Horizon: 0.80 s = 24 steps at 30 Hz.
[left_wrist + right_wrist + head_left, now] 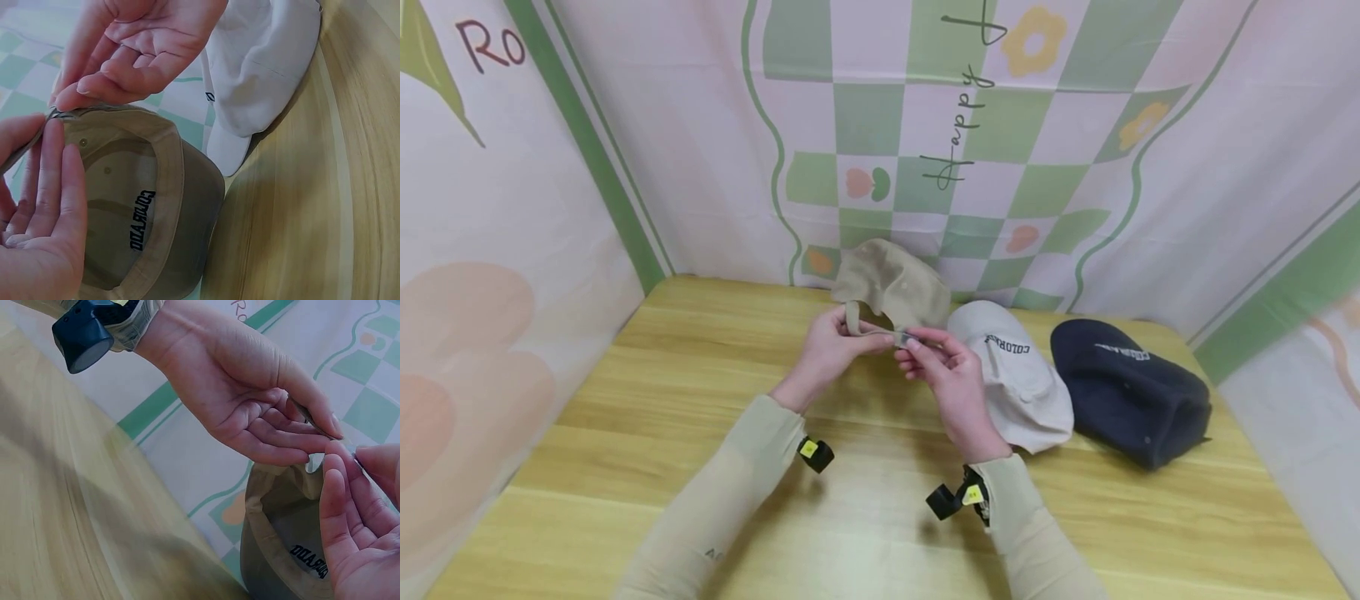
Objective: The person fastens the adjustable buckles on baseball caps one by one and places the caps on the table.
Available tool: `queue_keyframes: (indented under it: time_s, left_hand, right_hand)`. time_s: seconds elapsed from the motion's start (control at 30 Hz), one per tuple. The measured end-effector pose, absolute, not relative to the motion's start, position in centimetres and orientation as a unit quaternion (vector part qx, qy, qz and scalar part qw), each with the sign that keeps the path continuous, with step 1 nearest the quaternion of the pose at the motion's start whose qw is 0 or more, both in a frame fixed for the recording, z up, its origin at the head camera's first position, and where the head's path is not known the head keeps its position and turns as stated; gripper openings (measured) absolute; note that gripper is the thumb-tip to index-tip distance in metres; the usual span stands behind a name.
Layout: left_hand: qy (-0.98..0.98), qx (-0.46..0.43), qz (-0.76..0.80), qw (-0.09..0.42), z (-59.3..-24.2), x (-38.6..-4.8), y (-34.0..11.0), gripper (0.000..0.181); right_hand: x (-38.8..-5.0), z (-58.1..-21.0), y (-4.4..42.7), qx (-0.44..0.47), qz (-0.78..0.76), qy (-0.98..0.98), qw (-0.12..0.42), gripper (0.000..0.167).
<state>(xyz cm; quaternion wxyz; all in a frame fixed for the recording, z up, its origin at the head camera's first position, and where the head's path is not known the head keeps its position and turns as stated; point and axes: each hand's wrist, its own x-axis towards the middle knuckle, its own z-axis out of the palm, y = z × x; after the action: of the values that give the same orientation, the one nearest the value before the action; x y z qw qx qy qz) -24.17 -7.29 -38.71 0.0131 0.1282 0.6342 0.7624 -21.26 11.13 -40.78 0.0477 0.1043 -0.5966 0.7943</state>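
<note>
A khaki baseball cap (895, 279) is held up at the middle of the table's far side, its back opening turned toward me. My left hand (827, 354) pinches the cap's back strap (853, 318) between thumb and fingers. Close beside it, my right hand (953, 379) pinches the strap near a small buckle (904, 338). Fingertips of both hands nearly meet there. In the left wrist view, the inside of the khaki cap (112, 169) shows dark lettering reversed. The right wrist view shows the left hand (250, 406) and the cap's inner band (262, 544); fingers partly hide the buckle.
A light grey cap (1022, 383) lies just right of my right hand, and a navy cap (1127, 392) lies farther right. Behind the wooden table (700, 350) hangs a patterned cloth (880, 117). Wrist cameras (817, 454) stick out from both sleeves.
</note>
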Motion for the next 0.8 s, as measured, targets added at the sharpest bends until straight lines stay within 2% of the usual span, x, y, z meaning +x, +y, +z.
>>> queue_keyframes:
  time_s: [0.8]
  left_hand:
    - [0.671, 0.142, 0.727, 0.021, -38.79, -23.98, -7.16, 0.047]
  right_hand:
    - [-21.2, -41.07, 11.13, 0.117, 0.778, -0.614, 0.067, 0.023]
